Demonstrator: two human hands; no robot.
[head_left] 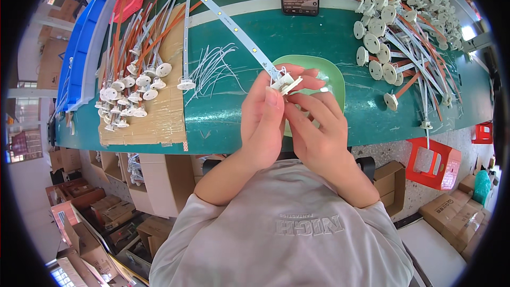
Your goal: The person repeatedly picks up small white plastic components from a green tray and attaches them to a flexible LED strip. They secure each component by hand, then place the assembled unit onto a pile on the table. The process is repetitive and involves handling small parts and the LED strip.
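1. Spanning the whole upper frame, the green workbench [319, 37] carries everything: a cardboard sheet [159, 117] at 9 o'clock loaded with finished strips [133, 74], and a big heap of white round caps [393, 16] with more strips at 2 o'clock.
2. Sitting dead centre, just beyond the hands, a pale green dish [332, 77] shows only its far rim.
3. Running from 11 o'clock down into the fingers, the long white light strip [228, 21] looks thin, light and springy; it will likely whip or bow if held by one end only, so a grip close to the working end suits it best.
4. Here's the left hand [263, 122], curled narrow, thumb and fingers pinched on the strip's near end.
5. The right hand [319, 133] closes in opposite, fingertips clamped on the small white cap [287, 82] right at that end.
6. The cap seems hard, smooth plastic, featherweight and easy to fumble; pinching its rim looks safest, though whether it is already seated on the strip I cannot tell.
7. Loose thin white wires [212, 69] lie at 10 o'clock, limp and tangle-prone.
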